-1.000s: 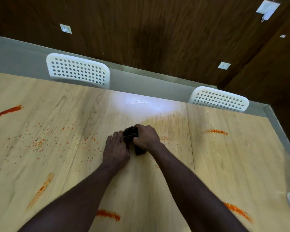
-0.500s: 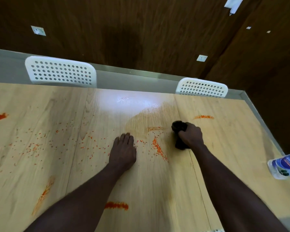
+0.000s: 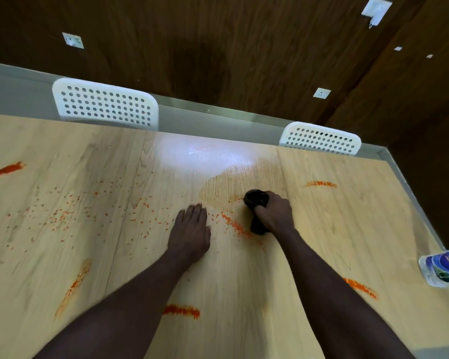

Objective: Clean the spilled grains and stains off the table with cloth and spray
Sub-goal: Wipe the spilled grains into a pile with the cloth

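My right hand grips a bunched dark cloth and presses it on the light wooden table. Just left of the cloth lies a gathered line of orange grains. My left hand rests flat on the table with straight fingers, beside that line. More orange grains are scattered over the left half of the table. Orange stains streak the wood at far left, lower left, bottom middle, right back and lower right. A clear spray bottle with a blue label stands at the right edge.
Two white perforated chair backs stand behind the table's far edge. A grey floor strip and a dark wood wall lie beyond. A wet, glossy patch shines at the back middle of the table.
My right hand swept the cloth rightward away from my left hand, then came partly back left. A line of gathered grains now shows between the hands. My left hand stayed flat.
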